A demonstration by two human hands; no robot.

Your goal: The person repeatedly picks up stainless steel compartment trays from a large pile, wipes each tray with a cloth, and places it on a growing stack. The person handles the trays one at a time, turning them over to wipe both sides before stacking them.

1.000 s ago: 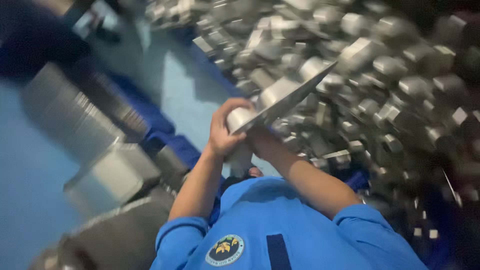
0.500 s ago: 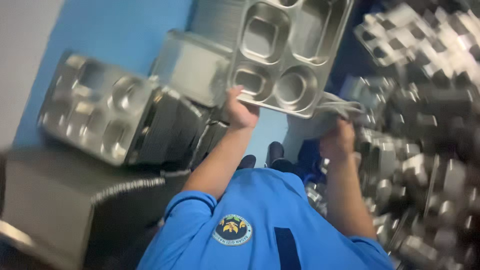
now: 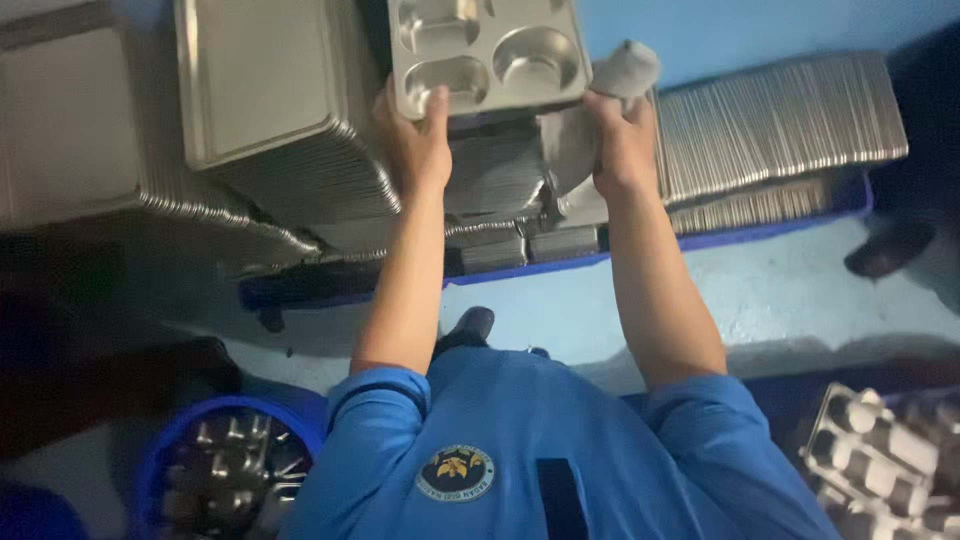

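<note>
Overhead, the left hand [image 3: 415, 140] grips the near-left edge of a compartmented steel tray [image 3: 485, 50], thumb in a compartment, holding it above a stack of trays [image 3: 500, 175]. Beside it, the right hand [image 3: 622, 145] clutches a grey cloth [image 3: 625, 70] against the tray's right edge. Leaning tray stacks [image 3: 780, 115] flank both sides.

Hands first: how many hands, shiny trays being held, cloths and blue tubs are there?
Hands: 2, the left hand and the right hand
Compartment tray held up: 1
Grey cloth: 1
Blue tub: 1
Total: 5
</note>
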